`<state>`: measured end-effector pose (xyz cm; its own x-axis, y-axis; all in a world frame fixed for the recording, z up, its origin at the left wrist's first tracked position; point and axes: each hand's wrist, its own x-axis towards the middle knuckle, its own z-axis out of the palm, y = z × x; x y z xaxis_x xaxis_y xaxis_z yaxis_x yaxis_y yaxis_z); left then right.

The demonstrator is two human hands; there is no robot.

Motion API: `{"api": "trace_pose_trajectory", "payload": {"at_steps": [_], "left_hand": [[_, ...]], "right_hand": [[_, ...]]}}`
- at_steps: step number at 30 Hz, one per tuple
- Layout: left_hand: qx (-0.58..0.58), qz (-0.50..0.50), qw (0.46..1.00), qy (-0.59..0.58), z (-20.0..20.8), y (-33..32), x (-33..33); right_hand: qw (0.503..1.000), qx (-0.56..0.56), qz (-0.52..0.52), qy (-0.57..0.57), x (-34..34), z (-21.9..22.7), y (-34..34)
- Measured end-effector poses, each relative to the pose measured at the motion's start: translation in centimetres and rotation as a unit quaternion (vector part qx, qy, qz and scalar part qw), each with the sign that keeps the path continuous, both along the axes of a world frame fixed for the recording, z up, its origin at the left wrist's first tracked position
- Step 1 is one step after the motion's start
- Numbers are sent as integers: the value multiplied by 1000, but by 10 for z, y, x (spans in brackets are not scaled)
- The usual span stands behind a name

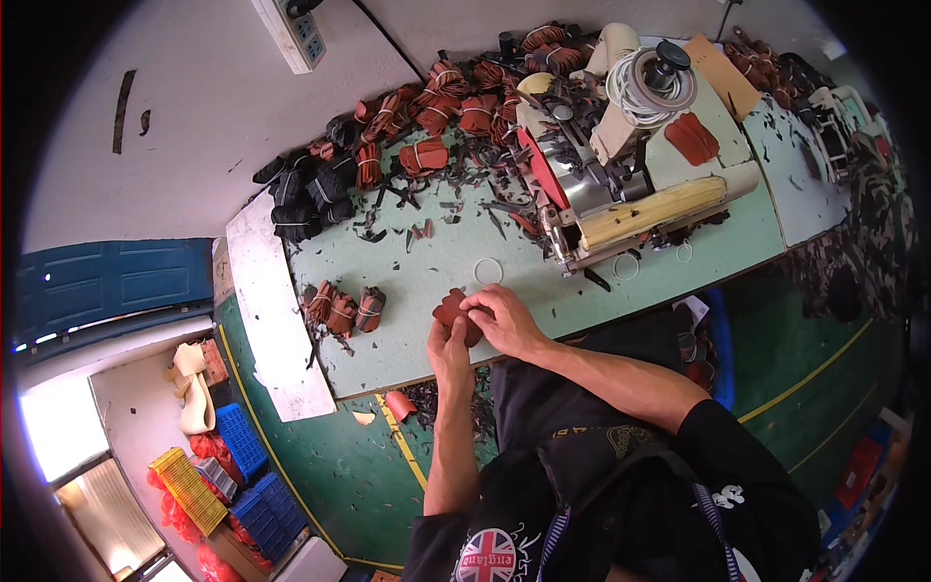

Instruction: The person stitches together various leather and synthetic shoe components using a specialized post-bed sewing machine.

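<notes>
Close to the table's front edge, my left hand [450,346] pinches a small reddish-brown leather piece [450,308] from below. My right hand [506,321] grips the same piece from the right, its thumb and fingers closed near the middle. Whether it is one layer or a thin stack, I cannot tell. Just beyond my hands a white ring-shaped band [488,271] lies on the pale green tabletop [427,262]. Left of my hands stand several small banded bundles of brown leather pieces [341,314].
A bench machine [621,184] with a yellowish front roll stands at the right, dark scraps around it. Red leather pieces [691,139] lie on it. Banded red bundles [424,155] and black bundles [312,194] line the back. Crates [189,485] stand on the floor at left.
</notes>
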<state>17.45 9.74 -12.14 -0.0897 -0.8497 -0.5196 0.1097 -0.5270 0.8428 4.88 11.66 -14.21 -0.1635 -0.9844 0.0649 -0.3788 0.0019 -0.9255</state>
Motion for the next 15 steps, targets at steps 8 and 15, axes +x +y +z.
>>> {"api": "trace_pose_trajectory", "payload": {"at_steps": [8, 15], "left_hand": [[4, -25, 996, 86, 10, 0, 5], [-61, -97, 993, -16, 13, 9, -9]], "right_hand": [[929, 234, -63, -281, -9, 38, -3], [992, 110, -33, -57, -11, 34, 15]]}}
